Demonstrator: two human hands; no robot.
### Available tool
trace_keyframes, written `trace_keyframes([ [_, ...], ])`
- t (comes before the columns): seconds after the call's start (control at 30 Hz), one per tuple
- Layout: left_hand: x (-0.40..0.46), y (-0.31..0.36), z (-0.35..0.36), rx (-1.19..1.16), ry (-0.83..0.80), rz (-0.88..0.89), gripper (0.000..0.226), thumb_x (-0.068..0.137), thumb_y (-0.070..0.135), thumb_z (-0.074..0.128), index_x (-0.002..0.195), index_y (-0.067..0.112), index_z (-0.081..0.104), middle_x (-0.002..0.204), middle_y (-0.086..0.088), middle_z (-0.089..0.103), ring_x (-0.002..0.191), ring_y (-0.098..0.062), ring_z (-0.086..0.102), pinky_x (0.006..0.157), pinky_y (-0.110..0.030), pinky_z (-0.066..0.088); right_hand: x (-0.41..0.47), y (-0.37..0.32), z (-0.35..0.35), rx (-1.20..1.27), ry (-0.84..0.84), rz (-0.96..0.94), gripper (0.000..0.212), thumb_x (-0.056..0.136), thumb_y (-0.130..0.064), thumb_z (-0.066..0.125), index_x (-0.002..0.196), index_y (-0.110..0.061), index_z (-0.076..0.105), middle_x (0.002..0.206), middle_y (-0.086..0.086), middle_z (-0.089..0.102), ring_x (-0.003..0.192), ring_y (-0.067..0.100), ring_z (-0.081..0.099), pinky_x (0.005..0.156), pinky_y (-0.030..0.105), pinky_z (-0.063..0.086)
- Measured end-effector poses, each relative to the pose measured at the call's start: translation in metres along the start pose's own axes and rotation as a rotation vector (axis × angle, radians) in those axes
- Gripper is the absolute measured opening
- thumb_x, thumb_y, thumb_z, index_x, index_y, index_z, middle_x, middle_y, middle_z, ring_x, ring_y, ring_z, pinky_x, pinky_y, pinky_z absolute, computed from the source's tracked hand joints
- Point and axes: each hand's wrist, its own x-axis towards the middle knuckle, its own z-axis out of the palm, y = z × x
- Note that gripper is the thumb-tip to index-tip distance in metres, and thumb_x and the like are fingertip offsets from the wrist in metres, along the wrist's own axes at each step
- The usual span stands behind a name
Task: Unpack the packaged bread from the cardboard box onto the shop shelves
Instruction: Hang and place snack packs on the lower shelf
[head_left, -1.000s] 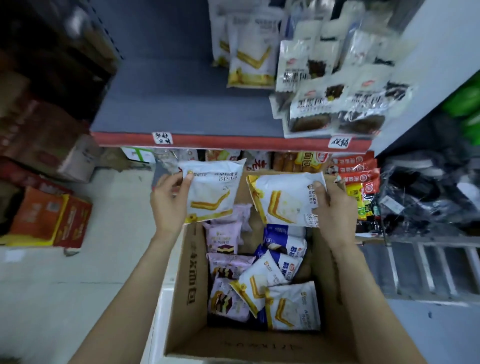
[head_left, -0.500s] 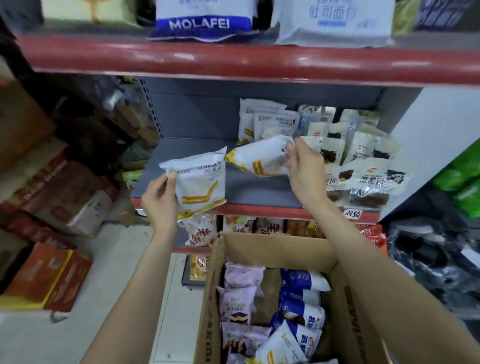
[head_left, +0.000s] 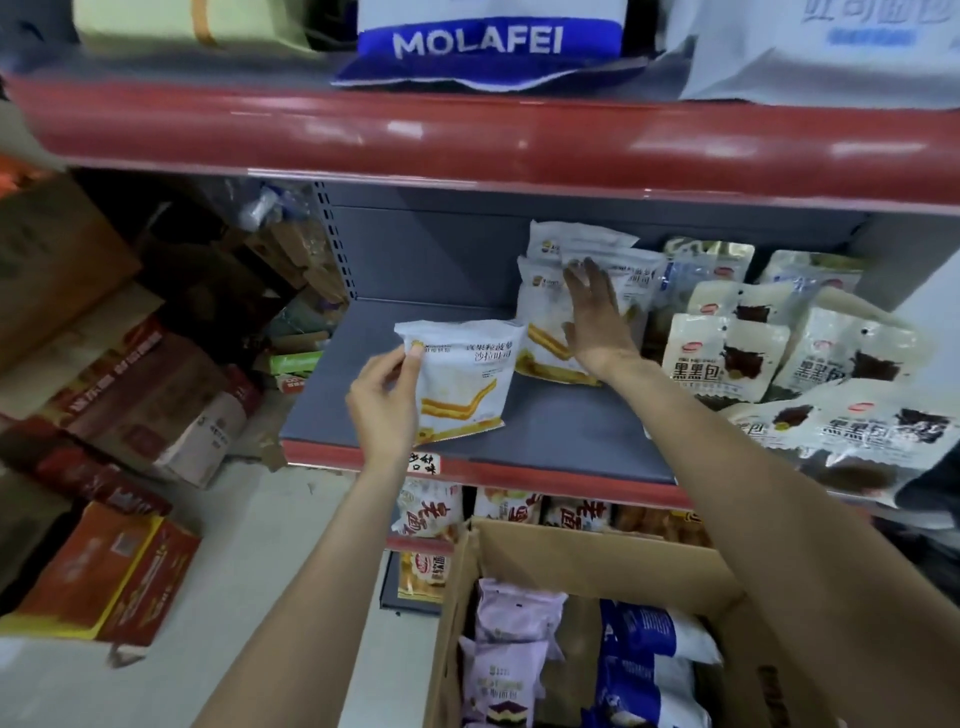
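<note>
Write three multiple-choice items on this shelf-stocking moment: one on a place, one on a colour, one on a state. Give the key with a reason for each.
1. Where is the white and yellow bread pack that the left hand holds?
A. over the grey shelf
B. inside the cardboard box
C. on the floor

2. What colour is the band bearing the word MOLAFEI on the bag on the top shelf?
A. green
B. blue
C. orange

3. How is the right hand?
A. curled into a fist
B. pinching a purple pack
C. fingers straight, against the standing white packs

Key: 1 A, the pack hangs above the shelf's front part. 2 B, the white letters sit on blue. 3 C, its flat fingers lie on the packs' fronts.
</note>
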Motion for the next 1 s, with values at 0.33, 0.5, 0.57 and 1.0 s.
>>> trace_keyframes([
  [0.33,0.022,-0.003,0.109,-0.062,-0.228,-0.187,0.028,0.088,0.028,0.066,0.099,0.003,0.072,0.098,-0.016,0.071,0.089,-0.026,0.065,0.072,-0.026,0.044,-0.097,0.002,0.024,0.189,0.273,-0.069,0.047,0.088,-0.011,0.056,0.132,-0.023,0.046,0.147,0.010,0.028,0.133,0.034,0.031,0.091,0.043,0.045],
  [0.5,0.021,-0.008,0.150,0.127,-0.526,-0.249,0.040,0.095,0.027,0.051,0.134,0.017,0.051,0.129,-0.009,0.059,0.119,-0.026,0.055,0.096,-0.033,0.045,-0.084,0.020,0.044,-0.009,-0.008,0.042,0.051,0.093,-0.018,0.052,0.142,-0.024,0.037,0.157,0.012,-0.005,0.144,0.036,-0.002,0.103,0.049,0.038],
  [0.57,0.010,-0.010,0.148,0.204,-0.617,-0.229,0.061,0.093,0.032,0.051,0.148,0.021,0.027,0.146,-0.004,0.043,0.131,-0.023,0.044,0.105,-0.031,0.037,-0.079,0.026,0.044,-0.006,-0.043,0.030,0.053,0.094,-0.020,0.050,0.144,-0.022,0.033,0.157,0.013,-0.005,0.144,0.036,-0.002,0.109,0.049,0.031],
  [1.0,-0.141,-0.031,0.021,0.523,-0.468,0.419,0.030,0.092,0.038,0.042,0.103,0.024,0.067,0.070,0.004,0.071,0.052,-0.013,0.059,0.052,-0.030,0.048,-0.287,0.045,0.033,0.125,0.301,-0.076,0.019,0.091,-0.020,0.049,0.093,-0.010,0.065,0.077,0.005,0.066,0.071,0.024,0.060,0.065,0.035,0.050],
])
